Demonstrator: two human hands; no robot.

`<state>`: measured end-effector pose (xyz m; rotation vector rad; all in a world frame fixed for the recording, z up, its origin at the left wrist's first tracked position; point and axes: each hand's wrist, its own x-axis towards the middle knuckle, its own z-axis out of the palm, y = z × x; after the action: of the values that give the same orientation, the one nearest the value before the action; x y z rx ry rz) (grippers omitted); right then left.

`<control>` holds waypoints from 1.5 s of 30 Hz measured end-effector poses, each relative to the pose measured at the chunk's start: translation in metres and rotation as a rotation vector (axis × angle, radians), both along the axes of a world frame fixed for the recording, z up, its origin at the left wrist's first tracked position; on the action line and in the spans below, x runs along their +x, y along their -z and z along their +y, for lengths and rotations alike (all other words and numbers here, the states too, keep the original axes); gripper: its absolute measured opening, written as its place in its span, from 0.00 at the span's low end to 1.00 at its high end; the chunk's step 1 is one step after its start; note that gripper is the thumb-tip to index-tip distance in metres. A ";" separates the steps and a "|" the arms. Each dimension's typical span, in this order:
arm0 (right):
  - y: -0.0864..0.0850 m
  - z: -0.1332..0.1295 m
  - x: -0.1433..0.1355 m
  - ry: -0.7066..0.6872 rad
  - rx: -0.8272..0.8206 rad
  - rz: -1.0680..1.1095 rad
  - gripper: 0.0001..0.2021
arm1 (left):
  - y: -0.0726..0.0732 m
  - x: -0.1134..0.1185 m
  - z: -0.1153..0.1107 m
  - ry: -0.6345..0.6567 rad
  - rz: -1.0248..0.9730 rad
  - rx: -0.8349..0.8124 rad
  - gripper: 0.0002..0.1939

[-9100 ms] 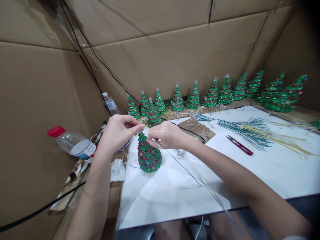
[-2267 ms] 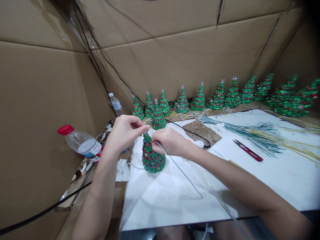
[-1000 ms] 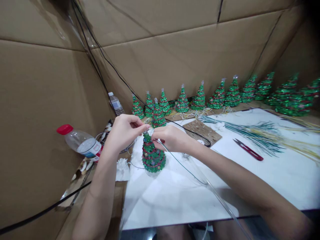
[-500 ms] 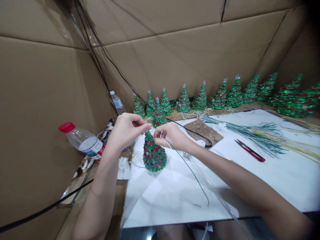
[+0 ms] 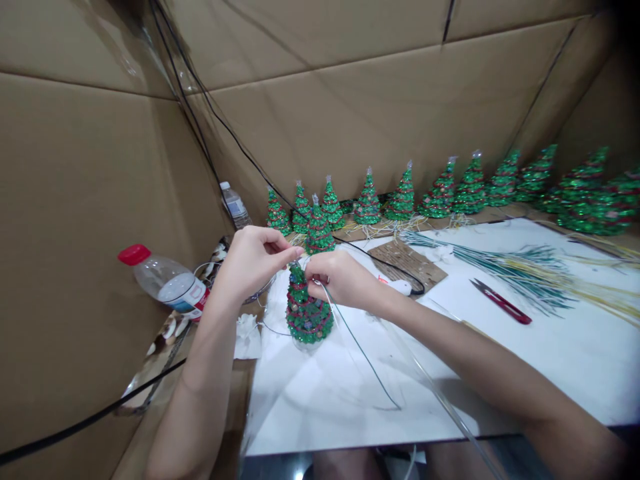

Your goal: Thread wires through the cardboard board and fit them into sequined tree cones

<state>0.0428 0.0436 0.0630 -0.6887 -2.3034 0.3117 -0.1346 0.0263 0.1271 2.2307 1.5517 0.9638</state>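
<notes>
A small green Christmas tree with red garland and tiny ornaments stands upright on the white board. My left hand pinches its very tip between thumb and fingers. Close by, my right hand is closed against the tree's upper right side, thumb and fingertips pressed together on a thin green wire. That wire's tail trails down toward the board. A white strand also comes out from under the right hand. The fingers hide the spot where the wire meets the tree.
Finished-looking trees line the cardboard wall. Bundled green and yellow wires lie right, with red-handled snips before them. A corrugated piece and white-handled tool sit behind my right hand; a red-capped bottle leans left.
My right hand has moved slightly down, and its fingers have closed more against the tree. The wire's tail has swung a little left. My left hand stays on the tip.
</notes>
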 end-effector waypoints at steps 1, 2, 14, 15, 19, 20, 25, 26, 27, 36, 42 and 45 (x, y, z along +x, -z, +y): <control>0.000 0.000 0.001 -0.011 0.021 -0.012 0.07 | 0.000 0.000 0.000 0.002 0.002 0.000 0.15; 0.000 0.000 0.001 -0.019 0.040 -0.021 0.07 | 0.000 0.000 0.000 0.003 0.002 -0.001 0.15; -0.002 0.001 0.005 -0.030 0.151 -0.127 0.07 | 0.000 0.001 0.002 0.005 -0.009 -0.004 0.16; -0.002 0.001 0.006 -0.030 0.156 -0.141 0.07 | 0.000 0.001 0.002 0.007 -0.010 -0.003 0.16; -0.004 0.001 0.007 -0.034 0.168 -0.185 0.08 | -0.001 0.001 0.001 0.004 -0.003 0.006 0.15; -0.004 0.000 0.007 -0.036 0.168 -0.190 0.08 | -0.001 0.001 0.001 0.004 0.001 0.009 0.16; -0.004 0.000 0.007 -0.023 0.154 -0.141 0.06 | -0.001 0.000 0.001 0.013 0.002 0.011 0.15; -0.003 0.001 0.007 -0.014 0.150 -0.119 0.05 | -0.001 0.000 0.001 0.014 0.000 0.008 0.15; -0.002 0.001 0.007 -0.005 0.146 -0.096 0.04 | 0.000 0.000 0.001 0.014 -0.002 0.005 0.15; 0.005 0.002 0.003 0.017 0.146 -0.006 0.05 | -0.001 0.001 0.000 0.008 -0.008 -0.005 0.17; 0.005 -0.004 -0.003 0.040 0.124 0.009 0.05 | -0.002 0.001 0.000 0.010 -0.012 0.001 0.16; 0.005 -0.004 -0.004 0.047 0.074 0.038 0.05 | -0.002 0.001 0.000 0.007 -0.005 0.001 0.17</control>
<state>0.0386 0.0400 0.0580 -0.6935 -2.2476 0.2151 -0.1333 0.0262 0.1291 2.2315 1.5411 0.9676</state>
